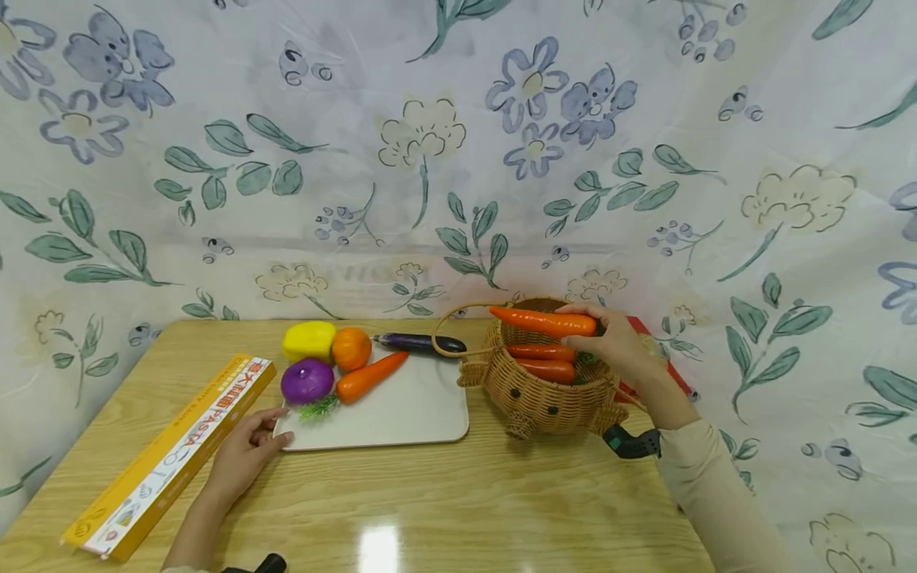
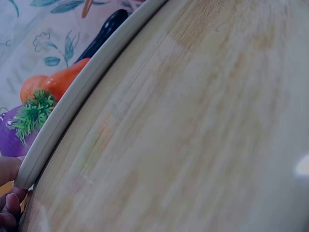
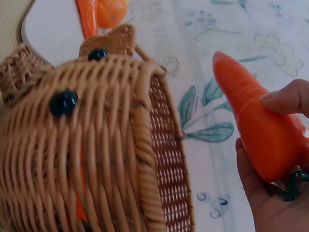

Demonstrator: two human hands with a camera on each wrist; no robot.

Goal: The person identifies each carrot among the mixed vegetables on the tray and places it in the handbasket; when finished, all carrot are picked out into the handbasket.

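My right hand (image 1: pixel 612 342) grips an orange carrot (image 1: pixel 537 321) above the mouth of a wicker basket (image 1: pixel 533 398) shaped like an animal's face. In the right wrist view, thumb and fingers wrap the thick end of that carrot, its tip pointing away. Two more carrots (image 1: pixel 546 371) lie inside the basket. At the front left corner of a white tray (image 1: pixel 423 410), my left hand (image 1: pixel 247 450) pinches the rim, thumb above and fingers below. The tray bears a carrot (image 1: pixel 372 377), an eggplant (image 1: pixel 415 343), an orange (image 1: pixel 352 348), a purple onion (image 1: pixel 308 381) and a yellow vegetable or fruit (image 1: pixel 309 341).
A long orange-and-white pasta box (image 1: pixel 175 458) lies slantwise on the wooden table (image 1: pixel 458 501), left of the tray. Behind the basket and right hand, a red item (image 1: pixel 634 325) is partly hidden. Flower-printed cloth (image 1: pixel 344 159) hangs at the table's back edge. The basket's handle loop (image 1: pixel 447 310) leans over the tray.
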